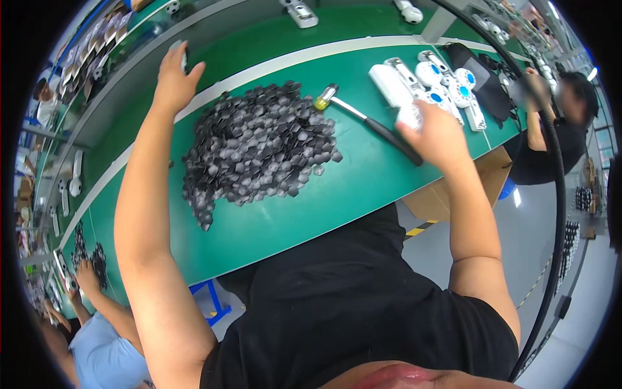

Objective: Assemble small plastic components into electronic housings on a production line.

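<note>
My left hand [173, 81] is stretched out over the green belt at the far left. Its thumb stands apart from the fingers, and a small pale thing shows along the fingers, mostly hidden by them. On the right, my right hand [439, 135] is closed round a white plastic piece [409, 117], beside a group of white devices with round blue-centred parts [461, 95]. A hammer [366, 118] with a yellow-tipped head lies on the green table, its black handle end close to my right hand. Between my arms spreads a heap of small black, many-sided pieces [259, 142].
A pale rail [285, 61] divides the table from the belt, which carries white devices [300, 13]. A black mesh bag [483, 81] lies at the right. Below the table edge stands a cardboard box [431, 198]. Other people work at both sides; a black cable [560, 194] hangs at right.
</note>
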`<action>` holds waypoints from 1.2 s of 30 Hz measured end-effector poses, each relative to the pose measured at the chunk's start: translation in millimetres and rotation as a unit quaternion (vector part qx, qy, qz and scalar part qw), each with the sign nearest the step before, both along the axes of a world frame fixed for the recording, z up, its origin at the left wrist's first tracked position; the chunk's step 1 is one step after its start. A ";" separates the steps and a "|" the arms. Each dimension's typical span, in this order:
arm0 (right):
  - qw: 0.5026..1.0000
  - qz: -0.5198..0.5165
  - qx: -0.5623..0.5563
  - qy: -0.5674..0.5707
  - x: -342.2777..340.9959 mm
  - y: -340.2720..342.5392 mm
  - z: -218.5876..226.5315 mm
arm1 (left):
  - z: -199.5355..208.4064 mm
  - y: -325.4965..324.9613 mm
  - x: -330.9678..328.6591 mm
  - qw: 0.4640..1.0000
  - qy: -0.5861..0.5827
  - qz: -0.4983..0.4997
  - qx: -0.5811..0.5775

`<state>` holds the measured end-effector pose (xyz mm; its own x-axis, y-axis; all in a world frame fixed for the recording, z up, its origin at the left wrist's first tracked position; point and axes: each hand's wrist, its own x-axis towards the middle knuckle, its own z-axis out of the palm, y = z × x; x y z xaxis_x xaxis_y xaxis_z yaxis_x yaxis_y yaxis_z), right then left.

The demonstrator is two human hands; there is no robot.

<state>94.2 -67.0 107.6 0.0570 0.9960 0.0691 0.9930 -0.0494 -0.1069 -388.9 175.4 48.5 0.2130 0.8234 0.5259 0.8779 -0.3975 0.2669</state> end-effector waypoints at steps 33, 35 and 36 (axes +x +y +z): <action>0.905 0.392 0.002 0.167 -207.5 71.4 -28.7 | 7.6 -213.6 39.0 0.782 -0.571 -0.177 -0.176; 0.906 0.389 0.004 0.167 -201.3 67.4 -29.2 | 5.0 -211.4 40.0 0.797 -0.556 -0.151 -0.182; 0.906 0.387 0.007 0.169 -198.4 67.1 -29.8 | 6.4 -203.0 41.1 0.810 -0.541 -0.131 -0.185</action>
